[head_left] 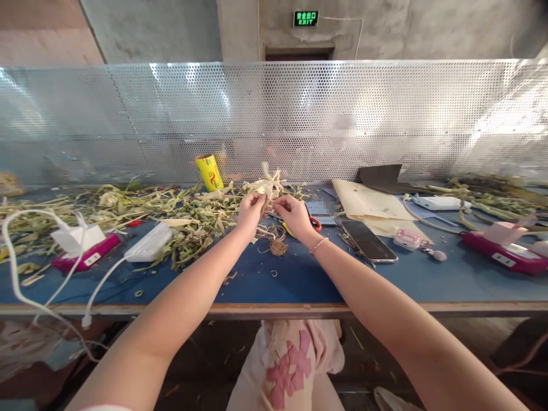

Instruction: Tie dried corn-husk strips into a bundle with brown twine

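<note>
My left hand is closed in a pinch on a small dried plant piece at the middle of the table. Close beside it, the fingers of my right hand are pinched together near the same piece; what lies between them is too small to make out. Pale dried husks rise just behind both hands. Below the hands rests a brown tangle like coiled twine. An orange-red loop, perhaps a scissors handle, shows partly past my right hand.
Dried stems and leaves cover the left and centre. A yellow tube stands behind them. Rightward lie tan paper sheets, a phone and a pink case. Magenta power strips and white cables flank the table; perforated metal panels close the back.
</note>
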